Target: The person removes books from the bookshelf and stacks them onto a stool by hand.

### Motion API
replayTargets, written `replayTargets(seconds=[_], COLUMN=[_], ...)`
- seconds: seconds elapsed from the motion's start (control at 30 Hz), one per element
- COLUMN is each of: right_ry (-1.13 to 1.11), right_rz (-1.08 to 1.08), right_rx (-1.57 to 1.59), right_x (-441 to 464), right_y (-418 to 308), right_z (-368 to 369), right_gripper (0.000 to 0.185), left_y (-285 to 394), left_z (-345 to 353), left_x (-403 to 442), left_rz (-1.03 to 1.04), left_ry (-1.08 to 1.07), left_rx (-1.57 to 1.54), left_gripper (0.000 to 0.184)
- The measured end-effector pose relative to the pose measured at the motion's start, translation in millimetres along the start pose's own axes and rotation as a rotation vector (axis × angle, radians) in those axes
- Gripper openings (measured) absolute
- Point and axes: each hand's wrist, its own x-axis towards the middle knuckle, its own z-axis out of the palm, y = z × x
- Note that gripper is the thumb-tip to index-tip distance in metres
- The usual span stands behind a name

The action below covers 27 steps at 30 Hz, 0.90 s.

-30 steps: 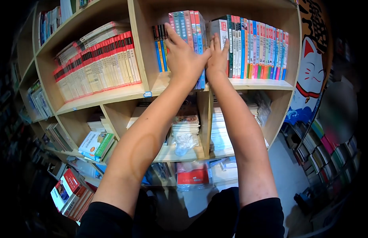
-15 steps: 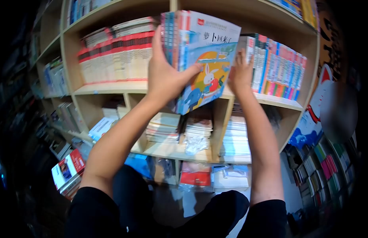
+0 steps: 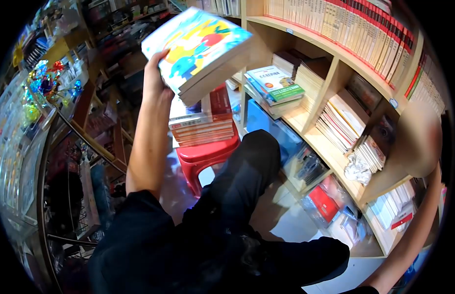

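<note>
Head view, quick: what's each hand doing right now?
Left hand: closed on a small stack of picture books, thumb on the top cover.
Right hand: can't tell; blur hides it beyond the forearm.

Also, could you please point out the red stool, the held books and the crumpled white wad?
Red stool (image 3: 203,155), head view, seat's front edge.
Held books (image 3: 202,43), head view, top cover.
Crumpled white wad (image 3: 357,169), head view, its middle.
</note>
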Motion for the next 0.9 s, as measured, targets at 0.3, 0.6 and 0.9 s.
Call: replayTargets(seconds=[0.3,0.6,0.9], right_ry=[0.109,0.181,0.081], right_rz=[0.005,0.019,0.046], right_rx=[-0.064,-0.005,-0.104], right_x=[0,1,6], right_y=[4,0,-4], right_z=[26,53,47], right_gripper=[0.067,0.061,0.062], left_y=[-48,-90,-90], left_z=[-81,-82,-76], left_x=[20,47,25], left_rz=[0.050,0.132,-0.050], left_ry=[0.385,0.751,0.689], left_rx=[0.002,0.048,0.037], left_gripper=[0.059,0.091,0.065])
